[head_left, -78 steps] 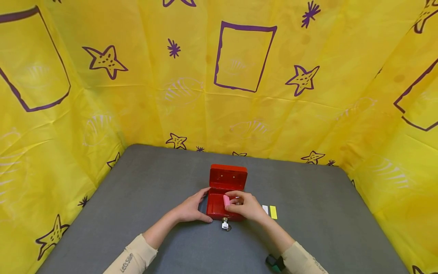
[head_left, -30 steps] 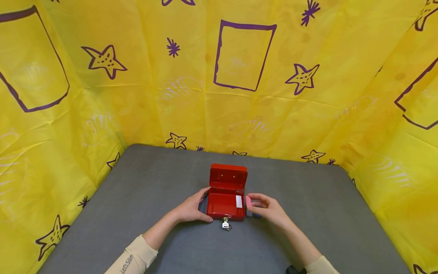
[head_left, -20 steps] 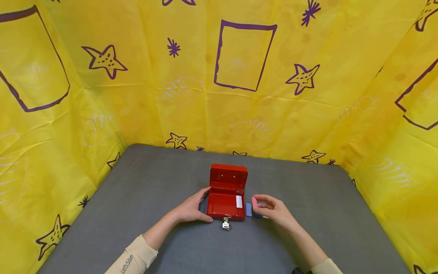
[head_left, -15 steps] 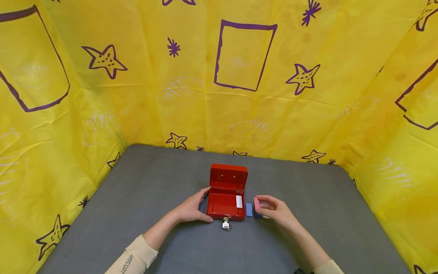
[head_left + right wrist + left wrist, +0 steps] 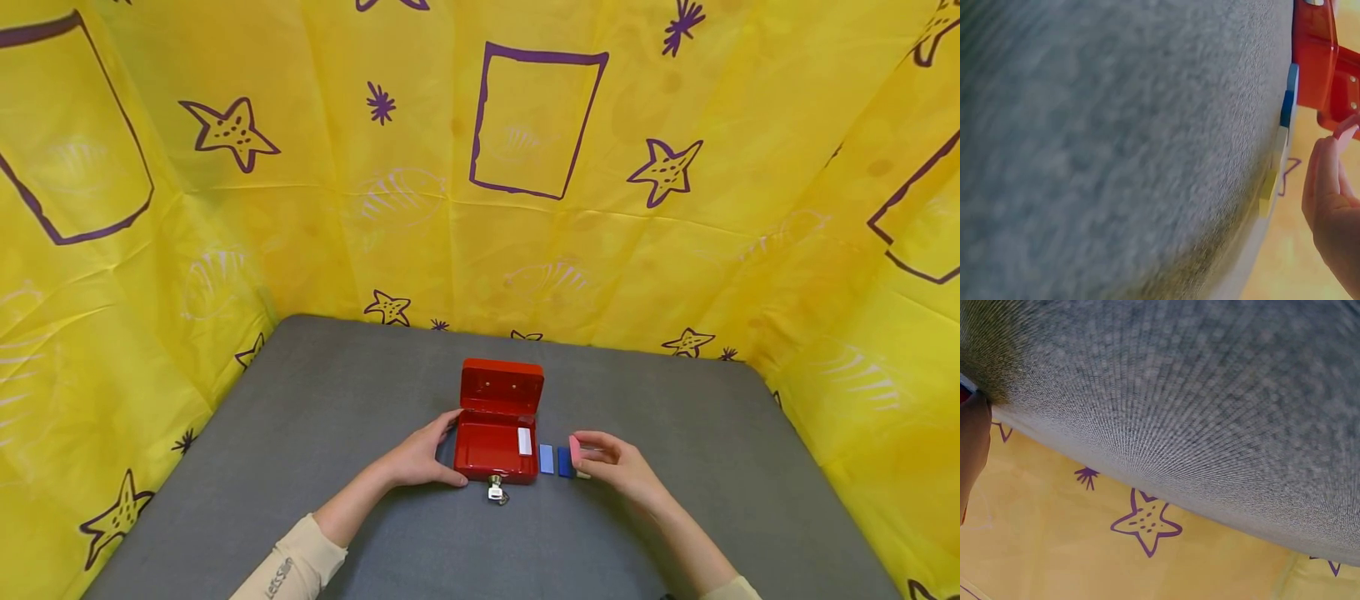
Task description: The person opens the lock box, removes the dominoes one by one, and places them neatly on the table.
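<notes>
A small red cash box (image 5: pixel 487 477) stands with its lid up, a key (image 5: pixel 495 492) in its front lock. My left hand (image 5: pixel 420 454) holds the box by its left side, thumb at the front corner and fingers at the back. A white block (image 5: pixel 524 442) lies inside against the right wall. To the right of the box, my right hand (image 5: pixel 618 467) pinches a thin pink block (image 5: pixel 575 451) just above the table. Beneath and beside it are a light blue block (image 5: pixel 547 459), a dark blue block (image 5: pixel 565 462) and a mostly hidden white one (image 5: pixel 1280 141).
In the right wrist view a yellow block (image 5: pixel 1267 192) ends the row of blocks; in the head view the right hand hides it. The grey table (image 5: pixel 360 383) is enclosed by yellow cloth walls (image 5: pixel 337 233) with purple drawings.
My right hand has carried the pink block out of the box and rightward along the row, uncovering the light blue and dark blue blocks. The left hand has stayed at the box.
</notes>
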Available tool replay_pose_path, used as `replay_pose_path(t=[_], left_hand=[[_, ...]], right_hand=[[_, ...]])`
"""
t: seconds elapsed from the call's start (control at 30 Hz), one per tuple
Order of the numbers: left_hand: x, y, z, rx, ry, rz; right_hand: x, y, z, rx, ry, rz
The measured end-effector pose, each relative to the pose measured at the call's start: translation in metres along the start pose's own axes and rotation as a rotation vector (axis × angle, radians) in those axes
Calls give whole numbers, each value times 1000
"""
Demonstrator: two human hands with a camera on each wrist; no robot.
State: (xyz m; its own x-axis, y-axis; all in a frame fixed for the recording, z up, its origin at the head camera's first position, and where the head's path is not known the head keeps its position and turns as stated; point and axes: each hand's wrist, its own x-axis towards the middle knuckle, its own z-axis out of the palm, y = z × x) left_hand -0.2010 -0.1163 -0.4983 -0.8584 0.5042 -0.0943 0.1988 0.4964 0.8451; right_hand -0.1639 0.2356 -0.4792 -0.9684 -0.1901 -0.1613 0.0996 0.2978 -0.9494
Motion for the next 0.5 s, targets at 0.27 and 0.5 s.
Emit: replay_pose_path(t=[0.27, 0.5], left_hand=[[0, -1, 0, 4, 1, 0], [0, -1, 0, -1, 0, 2]], right_hand=[[-4, 6, -8, 9, 27, 24], [-8, 10, -17, 19, 20, 7]])
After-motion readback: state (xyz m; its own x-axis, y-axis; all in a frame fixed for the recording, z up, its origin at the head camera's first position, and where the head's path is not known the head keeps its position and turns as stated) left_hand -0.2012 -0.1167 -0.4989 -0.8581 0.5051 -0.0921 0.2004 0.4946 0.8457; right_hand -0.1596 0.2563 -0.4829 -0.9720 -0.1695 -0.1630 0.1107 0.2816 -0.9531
